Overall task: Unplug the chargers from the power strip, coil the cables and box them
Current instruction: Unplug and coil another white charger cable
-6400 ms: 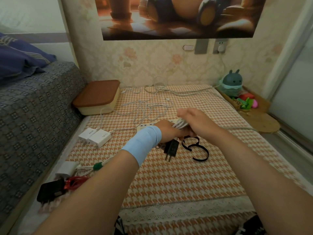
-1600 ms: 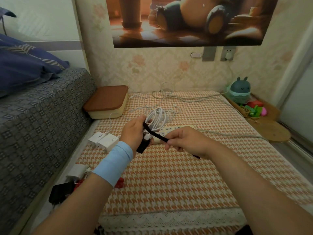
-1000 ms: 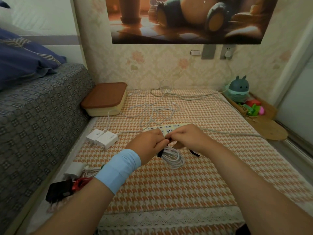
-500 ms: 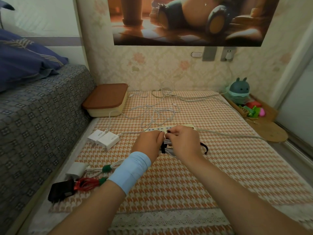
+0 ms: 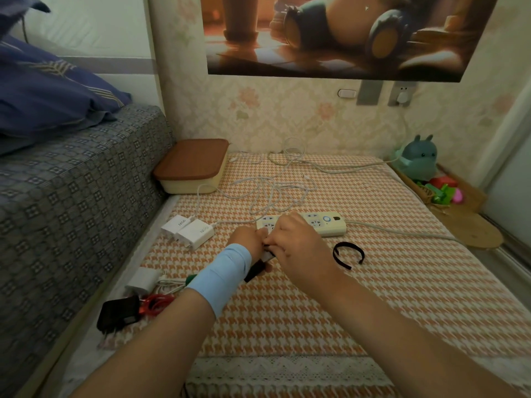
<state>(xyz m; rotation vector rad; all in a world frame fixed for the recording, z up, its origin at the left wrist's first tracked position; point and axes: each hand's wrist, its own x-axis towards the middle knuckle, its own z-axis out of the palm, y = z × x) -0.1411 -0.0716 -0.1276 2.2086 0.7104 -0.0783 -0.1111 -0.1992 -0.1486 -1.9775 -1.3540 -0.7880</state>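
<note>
My left hand (image 5: 249, 242) and my right hand (image 5: 296, 243) meet over a coiled white cable and its black charger (image 5: 255, 270), which are mostly hidden between them. Both hands grip the bundle just in front of the cream power strip (image 5: 319, 224). A black strap (image 5: 346, 255) lies curled on the cloth to the right of my right hand. Two white chargers (image 5: 188, 229) lie to the left, their white cables (image 5: 270, 191) loose behind the strip. The lidded box (image 5: 191, 165) stands at the back left.
A white charger with a tied cable (image 5: 143, 282) and a black charger with a red cable (image 5: 123, 310) lie at the cloth's left edge beside the grey sofa (image 5: 57, 211). A teal toy (image 5: 418, 162) and small toys sit at the right.
The hands brought the coiled white cable down from above the strip and closed together around it. The black strap now lies on the cloth to the right.
</note>
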